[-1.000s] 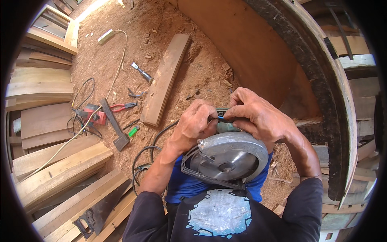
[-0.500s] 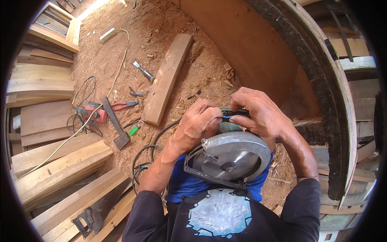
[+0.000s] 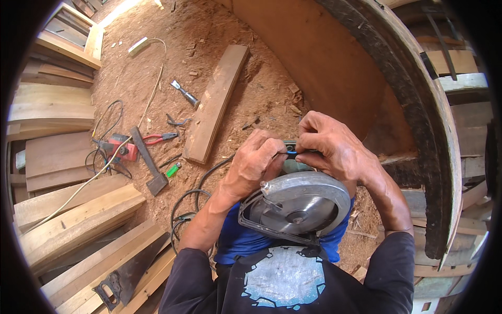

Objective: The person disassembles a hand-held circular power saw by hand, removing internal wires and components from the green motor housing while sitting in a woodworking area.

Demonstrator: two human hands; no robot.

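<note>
A circular saw (image 3: 308, 183) with a grey metal blade guard and round blade rests on my lap, its greenish body largely covered by my hands. Just beyond the guard, a short stretch of blue wire (image 3: 291, 153) shows between my fingertips. My left hand (image 3: 255, 162) pinches the wire from the left, close to an opening in the saw's housing. From the right, my right hand (image 3: 330, 144) grips it between thumb and bent fingers. The wire's ends are hidden by the fingers. A black power cord (image 3: 201, 186) loops down beside my left forearm.
Sawdust ground holds a thick plank (image 3: 217, 104), a chisel (image 3: 184, 93), red-handled pliers (image 3: 159, 137), a hammer (image 3: 148, 162), a green-handled screwdriver (image 3: 173, 169) and a red power tool (image 3: 123, 147). A handsaw (image 3: 128, 277) lies on stacked boards at left. A curved wooden wall (image 3: 413, 78) stands at right.
My right hand has shifted slightly up and left, its fingers drawn closer together around the blue wire. The left hand and the saw stay nearly in place.
</note>
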